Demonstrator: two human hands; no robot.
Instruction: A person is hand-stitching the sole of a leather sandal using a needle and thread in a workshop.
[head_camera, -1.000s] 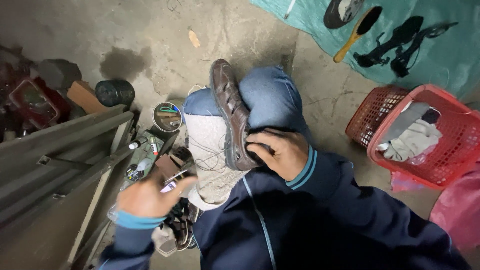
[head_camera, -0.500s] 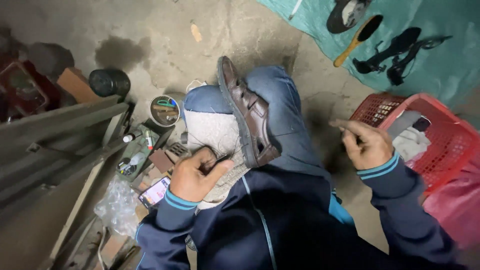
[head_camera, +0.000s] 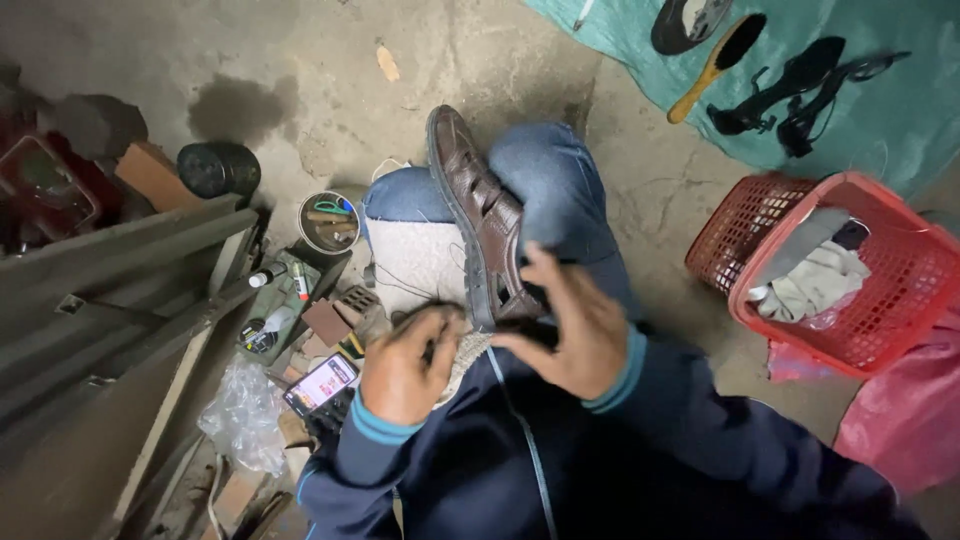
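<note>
Slippage is the first risk we note. The sandal (head_camera: 480, 225) lies on its side across our lap, sole toward the left knee, toe pointing away from us, heel end just under our hands; it rests on a white cloth (head_camera: 415, 265) spread over the left thigh. Nothing clamps it. If either knee shifts, we judge the sandal may roll off toward the floor (head_camera: 480, 60).

Our right hand (head_camera: 570, 335) hovers over the heel end with fingers spread and loosely curved; whether they touch the straps we cannot tell, and it grips nothing firmly. Our left hand (head_camera: 405, 365) is curled closed at the near edge of the cloth. It seems to pinch something small and dark; what it is we cannot tell. Thin threads (head_camera: 425, 295) trail across the cloth near it.

Hazards, as we judge them:

1. A pointed tool in the left hand, if that is what it holds, sits close to the right palm. A sudden push through leather could drive it into the fingers.
2. Loose thread may snag on the straps or tangle under the hands.
3. A phone (head_camera: 320, 383) lies lit on the floor just left of our left wrist, beside tubes (head_camera: 280, 275) and a tin (head_camera: 328, 222). A dropped sandal or elbow swing may strike them.
</note>
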